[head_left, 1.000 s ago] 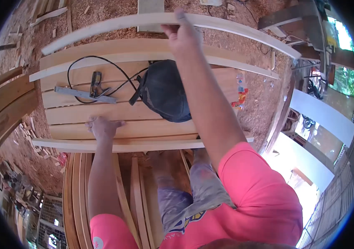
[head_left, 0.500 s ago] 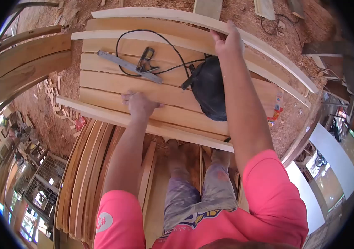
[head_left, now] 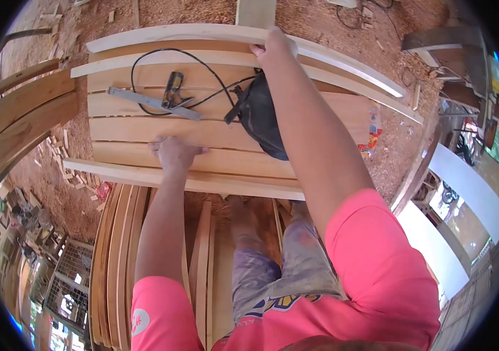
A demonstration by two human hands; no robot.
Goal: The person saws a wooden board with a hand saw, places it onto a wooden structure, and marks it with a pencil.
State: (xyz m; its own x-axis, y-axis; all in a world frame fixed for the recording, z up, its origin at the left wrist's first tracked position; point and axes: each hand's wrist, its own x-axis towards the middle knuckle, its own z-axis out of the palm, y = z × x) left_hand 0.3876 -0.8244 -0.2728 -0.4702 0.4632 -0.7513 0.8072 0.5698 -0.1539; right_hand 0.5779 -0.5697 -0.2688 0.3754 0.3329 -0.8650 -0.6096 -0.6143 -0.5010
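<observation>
Pale planks point(head_left: 144, 130) lie side by side in a panel before me. My left hand point(head_left: 174, 155) rests on the near planks with its fingers spread, close to the near wooden strip point(head_left: 115, 171). At the far side, my right hand point(head_left: 277, 50) has its fingers closed around the far wooden strip point(head_left: 173, 32). A second pale strip point(head_left: 202, 57) runs just nearer. Between my hands lie a metal rule point(head_left: 144, 102) and a black tool head point(head_left: 173, 88), resembling a combination square. A black rounded thing point(head_left: 260, 120), partly behind my right forearm, sits beside a looped black cable point(head_left: 167, 50).
Stacked boards point(head_left: 115, 263) stand below left, and more planks point(head_left: 27, 123) lie at far left. Wood shavings and offcuts point(head_left: 62, 152) cover the ground. A wire crate point(head_left: 71, 281) is at lower left; white sheets point(head_left: 472, 187) lean at right.
The view has shifted, so the panel and the things on it appear farther left and slightly higher. Both hands keep their places on the wood, the right still gripping the far strip.
</observation>
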